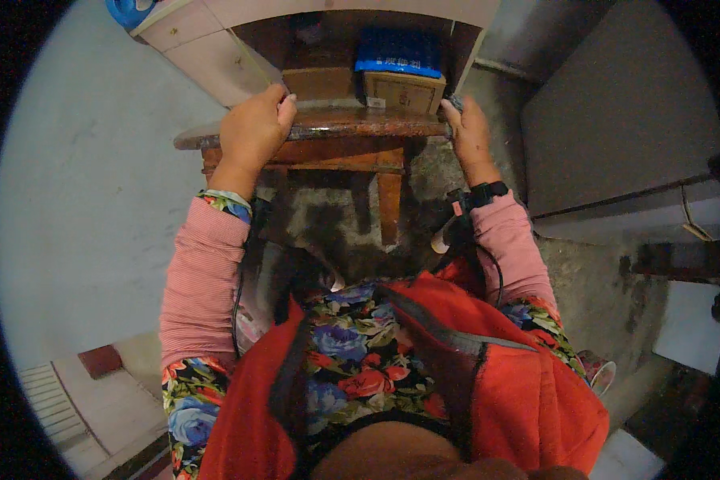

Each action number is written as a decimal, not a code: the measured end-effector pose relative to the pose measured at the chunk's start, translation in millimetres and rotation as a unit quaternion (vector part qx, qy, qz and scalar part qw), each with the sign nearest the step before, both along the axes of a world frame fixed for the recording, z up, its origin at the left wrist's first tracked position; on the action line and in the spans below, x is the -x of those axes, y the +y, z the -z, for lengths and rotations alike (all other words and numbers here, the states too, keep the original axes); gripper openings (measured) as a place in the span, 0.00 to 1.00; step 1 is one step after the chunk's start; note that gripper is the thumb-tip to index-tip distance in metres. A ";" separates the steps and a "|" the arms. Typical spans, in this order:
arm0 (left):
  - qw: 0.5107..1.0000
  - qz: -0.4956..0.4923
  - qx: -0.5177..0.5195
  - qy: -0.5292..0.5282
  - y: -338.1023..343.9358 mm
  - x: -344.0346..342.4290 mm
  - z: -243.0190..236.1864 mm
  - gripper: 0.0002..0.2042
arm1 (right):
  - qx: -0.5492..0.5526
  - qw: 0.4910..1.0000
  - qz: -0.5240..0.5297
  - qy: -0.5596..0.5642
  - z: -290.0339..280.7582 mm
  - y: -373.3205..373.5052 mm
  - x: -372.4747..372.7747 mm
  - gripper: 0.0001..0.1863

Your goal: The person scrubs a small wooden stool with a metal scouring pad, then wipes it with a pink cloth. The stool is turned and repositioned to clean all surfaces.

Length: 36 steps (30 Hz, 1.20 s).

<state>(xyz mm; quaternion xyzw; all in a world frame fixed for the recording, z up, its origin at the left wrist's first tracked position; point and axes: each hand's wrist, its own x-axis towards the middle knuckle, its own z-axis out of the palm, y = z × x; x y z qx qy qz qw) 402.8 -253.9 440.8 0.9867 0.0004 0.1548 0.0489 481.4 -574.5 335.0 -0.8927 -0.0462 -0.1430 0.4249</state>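
In the head view, my left hand point(256, 132) is closed at the lower inner edge of the left panel point(188, 48) of a pale pink cabinet, with a small dark bit between thumb and finger. My right hand point(470, 136) is closed at the cabinet's lower right edge, on a small dark thing I cannot make out. The cabinet's open compartment holds a blue printed package point(396, 44) on top of a cardboard box point(404, 92), and another brown box point(316, 80) to their left. The cabinet rests on a worn wooden stool point(352, 120) with short legs.
A pale wall point(88, 208) fills the left. A grey appliance or cabinet point(616, 120) stands at the right. A cup point(600, 372) sits low at the right on the stained concrete floor point(568, 296). A blue object point(128, 10) rests on the cabinet's top left.
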 end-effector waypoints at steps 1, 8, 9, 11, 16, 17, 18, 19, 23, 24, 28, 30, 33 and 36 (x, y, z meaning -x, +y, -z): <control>1.000 -0.004 0.002 0.009 -1.2 -0.7 -2.2 0.15 | -0.007 0.999 -0.016 -0.041 -4.1 -2.6 2.0 0.20; 0.999 -0.024 0.010 0.028 -8.8 0.0 -5.5 0.15 | 0.065 0.940 -0.148 -0.302 -33.7 96.7 39.2 0.23; 0.999 -0.021 0.005 0.025 -6.8 0.9 -3.9 0.15 | 0.051 0.959 -0.113 -0.254 -30.6 101.4 38.4 0.22; 1.000 -0.004 -0.001 0.009 -3.6 0.0 -0.8 0.15 | 0.058 0.959 -0.084 -0.266 -21.2 91.9 28.2 0.21; 1.000 0.005 0.001 0.001 3.3 -0.5 3.2 0.15 | -0.026 0.997 0.029 -0.066 -2.8 20.0 7.3 0.21; 1.000 -0.003 -0.003 0.005 3.2 -0.6 2.9 0.15 | -0.019 0.997 0.073 -0.019 -5.7 12.4 6.1 0.21; 1.000 -0.004 -0.004 0.007 2.9 -0.3 2.4 0.15 | -0.019 0.997 0.059 -0.041 -8.7 13.0 10.1 0.20; 1.000 -0.006 -0.010 0.011 2.0 -0.4 1.6 0.15 | -0.015 0.996 0.084 0.014 -13.6 16.2 14.6 0.20; 1.000 -0.013 0.012 0.014 -2.4 0.4 -1.3 0.15 | 0.025 0.959 -0.074 -0.274 -25.3 83.9 41.0 0.19; 1.000 -0.016 0.013 0.021 -3.0 0.5 -1.2 0.15 | 0.031 0.943 -0.074 -0.322 -23.9 96.0 42.9 0.19; 1.000 -0.009 0.006 0.009 -1.2 1.7 2.6 0.16 | 0.038 0.942 -0.054 -0.330 4.8 88.3 34.0 0.16; 1.000 -0.007 -0.001 0.011 1.8 2.7 4.2 0.16 | 0.028 0.956 -0.021 -0.293 23.4 68.3 25.1 0.16; 1.000 -0.013 -0.007 0.024 4.8 0.6 5.1 0.16 | -0.100 0.990 0.076 -0.057 34.7 25.1 9.4 0.18; 1.000 -0.011 -0.011 0.023 5.8 -0.8 4.2 0.17 | -0.144 0.972 0.178 -0.048 23.9 14.9 8.3 0.18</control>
